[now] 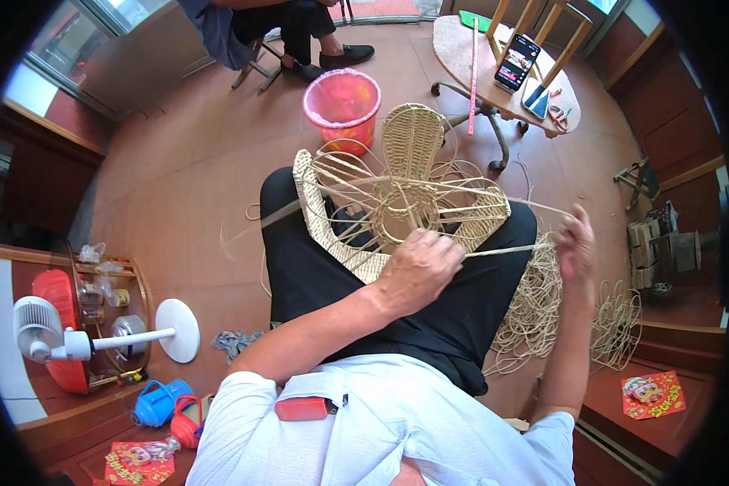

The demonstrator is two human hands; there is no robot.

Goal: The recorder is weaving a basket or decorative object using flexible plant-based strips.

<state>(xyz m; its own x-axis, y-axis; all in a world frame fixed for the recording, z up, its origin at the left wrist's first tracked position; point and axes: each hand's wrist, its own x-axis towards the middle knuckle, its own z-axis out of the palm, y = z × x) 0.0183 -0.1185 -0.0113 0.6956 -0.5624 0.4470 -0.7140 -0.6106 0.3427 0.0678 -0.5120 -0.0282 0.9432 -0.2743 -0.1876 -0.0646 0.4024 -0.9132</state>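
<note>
On my lap lies a flower-shaped woven piece (411, 146) of straw-coloured cord, with wire loops and a ring at its middle. One petal is filled with weave; others are partly woven or show bare wire. My left hand (419, 266) is closed over its near edge, and its fingertips are hidden beneath. From there a pale strand runs right. My right hand (573, 243) is raised beyond my right knee, fingers pinched on a cord (536, 206) stretched across the piece. Loose cord (535, 312) lies heaped on the floor below my right hand.
Ahead stands a pink-lined bucket (342, 105), with a seated person (296, 32) behind it. A small wheeled table (462, 49) holds a phone (517, 62), a measuring tape and pliers (558, 118). At left are a white fan (97, 340) and a blue jug (160, 402).
</note>
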